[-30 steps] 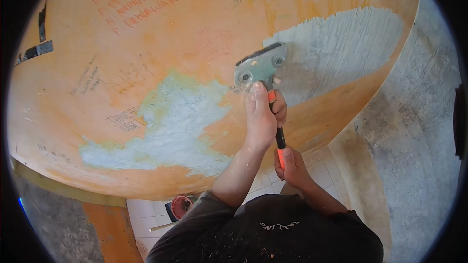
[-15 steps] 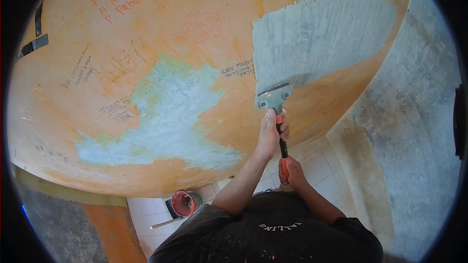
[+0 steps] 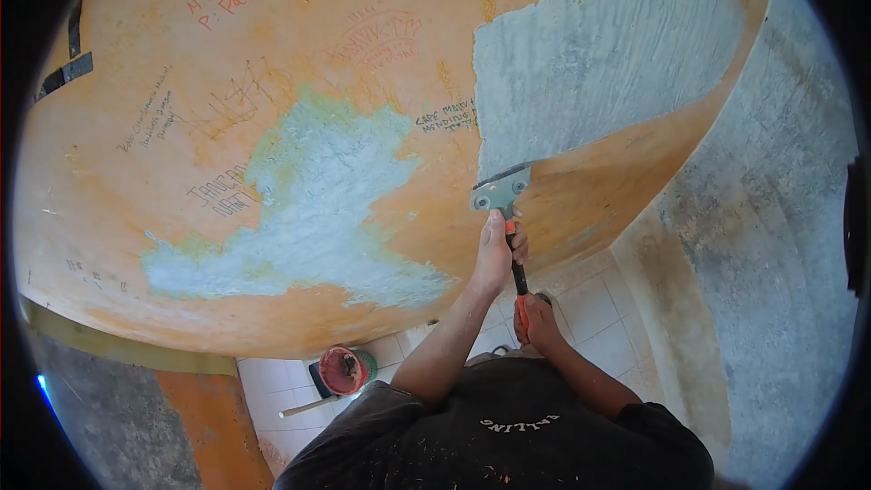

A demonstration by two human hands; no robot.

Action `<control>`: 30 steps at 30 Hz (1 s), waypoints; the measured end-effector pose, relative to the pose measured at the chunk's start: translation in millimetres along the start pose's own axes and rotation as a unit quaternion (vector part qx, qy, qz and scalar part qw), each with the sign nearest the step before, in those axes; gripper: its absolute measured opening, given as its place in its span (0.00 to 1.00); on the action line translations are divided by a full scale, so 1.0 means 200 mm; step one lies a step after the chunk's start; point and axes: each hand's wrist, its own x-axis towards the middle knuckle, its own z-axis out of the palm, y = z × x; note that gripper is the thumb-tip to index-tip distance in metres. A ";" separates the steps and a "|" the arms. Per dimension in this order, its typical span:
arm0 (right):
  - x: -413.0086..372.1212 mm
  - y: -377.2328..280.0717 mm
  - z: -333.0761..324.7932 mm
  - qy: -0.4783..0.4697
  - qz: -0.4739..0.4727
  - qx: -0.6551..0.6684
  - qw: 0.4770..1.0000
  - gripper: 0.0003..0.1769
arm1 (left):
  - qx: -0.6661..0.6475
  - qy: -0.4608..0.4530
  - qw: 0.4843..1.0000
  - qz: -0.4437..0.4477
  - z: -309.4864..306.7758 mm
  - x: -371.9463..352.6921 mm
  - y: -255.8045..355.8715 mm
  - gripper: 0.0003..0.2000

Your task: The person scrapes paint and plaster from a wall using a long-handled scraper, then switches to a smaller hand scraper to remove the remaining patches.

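Head view: the scraper (image 3: 501,191) rests its metal blade flat on the orange wall (image 3: 136,218), touching the lower left corner of the bare grey patch (image 3: 599,63). Just below that corner your left hand (image 3: 494,254) is clenched around the upper handle, thumb pointing up toward the blade, and lower still beneath the corner your right hand (image 3: 540,322) is clenched around the orange end of the handle. A pale blue-white patch (image 3: 318,218) lies left of the grey patch, and a red bucket (image 3: 343,370) on white floor tiles (image 3: 590,308) sits well below and left of it.
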 end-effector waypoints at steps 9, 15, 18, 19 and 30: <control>-0.01 -0.04 0.06 0.026 -0.009 0.024 0.999 0.25 | -0.004 0.012 1.000 -0.001 0.02 0.01 0.01 0.22; -0.01 -0.12 0.08 0.039 -0.006 -0.008 0.999 0.26 | 0.020 0.048 0.999 0.017 0.07 0.02 0.05 0.22; -0.04 -0.19 0.07 0.034 0.004 -0.013 0.999 0.26 | 0.009 0.046 0.999 0.016 0.11 0.02 0.08 0.22; -0.05 -0.21 0.07 0.036 0.013 -0.037 0.999 0.26 | 0.007 0.048 0.999 0.016 0.12 0.02 0.08 0.22; -0.05 -0.35 0.10 0.040 -0.014 -0.070 0.997 0.27 | 0.012 0.062 0.997 0.035 0.22 0.03 0.19 0.22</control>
